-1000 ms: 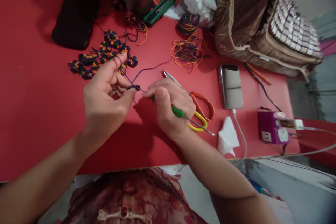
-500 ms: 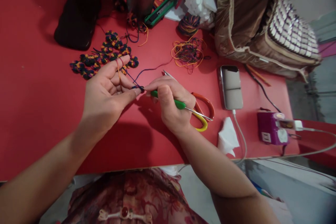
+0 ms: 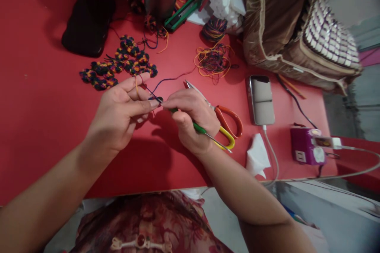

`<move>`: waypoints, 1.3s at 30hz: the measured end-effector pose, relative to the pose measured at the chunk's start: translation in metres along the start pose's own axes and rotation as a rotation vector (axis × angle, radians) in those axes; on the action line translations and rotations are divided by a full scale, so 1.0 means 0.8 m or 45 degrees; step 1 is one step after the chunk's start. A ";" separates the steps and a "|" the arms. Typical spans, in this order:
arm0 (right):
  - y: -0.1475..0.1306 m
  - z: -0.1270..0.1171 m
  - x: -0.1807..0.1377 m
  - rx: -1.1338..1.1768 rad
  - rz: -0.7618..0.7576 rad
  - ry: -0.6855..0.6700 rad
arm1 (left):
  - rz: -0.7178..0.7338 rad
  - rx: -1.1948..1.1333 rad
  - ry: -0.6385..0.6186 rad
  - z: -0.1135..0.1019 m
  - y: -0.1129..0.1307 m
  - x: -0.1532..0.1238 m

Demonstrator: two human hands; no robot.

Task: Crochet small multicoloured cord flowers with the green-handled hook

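My left hand (image 3: 121,106) pinches a small dark crochet piece (image 3: 159,99) between thumb and fingers, with multicoloured yarn (image 3: 137,87) looped over its raised index finger. Closed around a green-handled crochet hook (image 3: 199,128), my right hand (image 3: 192,118) meets the piece at its edge; the hook's working tip is hard to make out there. The hook's other metal end sticks out behind the hand. A strand runs from the piece to a loose yarn tangle (image 3: 214,61). Finished-looking crochet flowers (image 3: 127,57) in dark blue, orange and purple lie just beyond my left hand.
Scissors (image 3: 230,122) with red and yellow handles lie beside my right hand. Around them are a charging phone (image 3: 261,101), a crumpled tissue (image 3: 257,156) and a purple adapter (image 3: 305,145). Farther back are a black phone-like object (image 3: 88,21), a green cutter (image 3: 183,12), a yarn ball (image 3: 214,28) and a brown bag (image 3: 285,47).
My right wrist has turned, so the hook's rear end now points lower. My left hand has rolled a little and its raised index finger has dropped slightly. Both keep their hold.
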State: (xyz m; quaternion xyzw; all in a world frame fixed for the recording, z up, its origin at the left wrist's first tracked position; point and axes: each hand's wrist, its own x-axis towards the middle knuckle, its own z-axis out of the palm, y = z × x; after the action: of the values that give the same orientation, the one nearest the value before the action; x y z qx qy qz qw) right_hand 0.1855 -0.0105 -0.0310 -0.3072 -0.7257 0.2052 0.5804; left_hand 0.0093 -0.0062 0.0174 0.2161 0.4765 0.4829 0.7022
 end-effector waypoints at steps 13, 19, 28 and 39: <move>-0.011 -0.001 -0.005 -0.686 -0.399 -0.158 | 0.752 0.308 -0.030 -0.005 -0.029 0.003; -0.022 -0.003 -0.004 -0.682 -0.342 -0.148 | 1.153 0.529 -0.130 -0.016 -0.053 0.020; -0.015 -0.006 0.000 -0.352 -0.120 -0.109 | 0.662 0.611 -0.034 -0.005 -0.012 -0.012; -0.014 -0.019 0.009 -0.305 -0.026 -0.132 | 0.596 0.566 -0.049 0.001 -0.012 -0.013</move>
State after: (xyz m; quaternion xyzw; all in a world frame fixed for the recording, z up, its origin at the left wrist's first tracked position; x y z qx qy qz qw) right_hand 0.1965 -0.0145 -0.0148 -0.3560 -0.7770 0.1270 0.5033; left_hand 0.0140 -0.0196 0.0154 0.4768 0.4943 0.5114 0.5165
